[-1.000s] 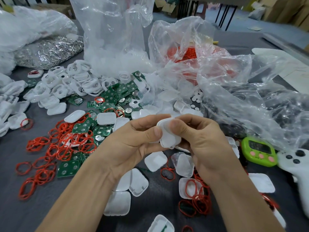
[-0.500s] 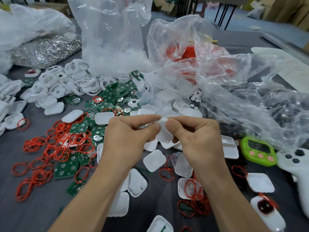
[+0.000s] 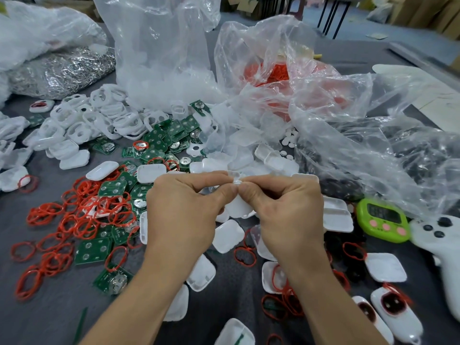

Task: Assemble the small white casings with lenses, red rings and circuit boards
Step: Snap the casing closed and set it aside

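A: What had changed since a second before?

B: Both thumbs had slid off the flat face of the small white rounded-square plastic casing [image 3: 240,207] and closed toward each other. The whole grip had drawn into a tighter pinch at the middle of the frame.

A: How were the hands?

B: The left hand [image 3: 181,215] and the right hand [image 3: 286,215] were narrow. Each had thumb and forefinger curled, pinching the casing's upper edge, with the thumb tips touching. The casing hung below the thumbs, above the grey cloth table [image 3: 44,319].

A: And around it?

B: Left of centre lay a tangle of thin red rubber rings [image 3: 79,220] mixed with green square circuit boards [image 3: 112,189]. In the upper left sat a heap of white open casing frames [image 3: 82,120] and a clear bag of shiny silver metal parts [image 3: 62,70]. At upper centre a crumpled clear plastic bag [image 3: 276,70] held more red rings. Loose white casing shells [image 3: 227,235] lay just below the hands. In the lower right were white casings fitted with red rings [image 3: 398,314].

A: Any writing?

B: At the right edge, a lime-green digital timer with pink buttons [image 3: 383,220] showed dark digits too blurred to read. Just beside it, a white plastic button controller [image 3: 445,245] carried a small mark near its top, also unreadable.
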### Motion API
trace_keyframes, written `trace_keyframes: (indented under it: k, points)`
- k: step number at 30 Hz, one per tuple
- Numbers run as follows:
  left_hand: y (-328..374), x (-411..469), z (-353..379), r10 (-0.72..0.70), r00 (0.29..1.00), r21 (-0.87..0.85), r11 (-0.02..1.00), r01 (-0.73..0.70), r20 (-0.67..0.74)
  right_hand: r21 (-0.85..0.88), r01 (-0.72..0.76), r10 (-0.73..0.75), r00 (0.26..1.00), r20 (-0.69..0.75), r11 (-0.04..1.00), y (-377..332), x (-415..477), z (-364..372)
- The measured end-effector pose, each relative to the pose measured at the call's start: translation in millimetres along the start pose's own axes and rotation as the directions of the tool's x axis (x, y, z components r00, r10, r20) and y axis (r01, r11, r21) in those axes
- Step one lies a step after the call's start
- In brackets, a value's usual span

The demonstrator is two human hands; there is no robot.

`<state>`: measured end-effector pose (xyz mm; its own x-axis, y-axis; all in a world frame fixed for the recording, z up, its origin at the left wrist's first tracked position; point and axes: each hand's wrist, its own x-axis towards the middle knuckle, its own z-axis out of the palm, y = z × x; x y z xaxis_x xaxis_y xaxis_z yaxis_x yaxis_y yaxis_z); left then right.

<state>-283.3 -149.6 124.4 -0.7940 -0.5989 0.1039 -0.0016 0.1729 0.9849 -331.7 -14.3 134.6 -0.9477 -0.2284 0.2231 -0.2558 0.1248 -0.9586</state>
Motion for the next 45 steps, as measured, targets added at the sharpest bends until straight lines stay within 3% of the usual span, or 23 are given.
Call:
trace_keyframes:
  k: [7, 13, 20, 26, 32, 41, 45]
  points:
    - [6.2, 0.3, -3.8, -0.004, 1.000, -0.022, 1.000, 0.003, -0.022, 0.091, -0.029, 0.030, 0.999, -0.011, 0.995, -0.6, -3.5, 10.2]
    - [9.2, 0.5, -3.8, 0.026, 0.998, -0.127, 0.991, -0.034, -0.057, 0.222, -0.241, 0.185, 0.952, 0.245, 0.945, -5.8, 1.7, 9.7]
    - [10.8, -4.6, 1.1, 0.032, 0.997, -0.066, 0.997, -0.036, -0.069, 0.310, -0.222, 0.168, 0.967, 0.192, 0.924, -2.2, 4.1, 0.9]
    - [15.5, -7.8, 6.1, -0.161, 0.987, -0.289, 0.944, 0.158, 0.015, 0.341, -0.206, 0.153, 0.973, 0.175, 0.917, -2.2, 4.5, -2.1]
    - [19.6, -10.4, 8.2, -0.203, 0.976, -0.457, 0.863, 0.214, 0.074, 0.389, -0.222, 0.167, 0.971, 0.170, 0.894, -1.7, 5.0, -3.3]
    - [19.4, -6.9, 8.0, -0.252, 0.968, -0.410, 0.882, 0.232, 0.006, 0.288, -0.128, 0.091, 0.986, 0.141, 0.949, -1.3, 1.1, 6.1]
    - [16.0, -6.0, 8.9, -0.221, 0.972, -0.266, 0.944, 0.193, -0.079, 0.194, -0.132, 0.105, 0.984, 0.147, 0.972, 5.7, 0.2, 8.6]
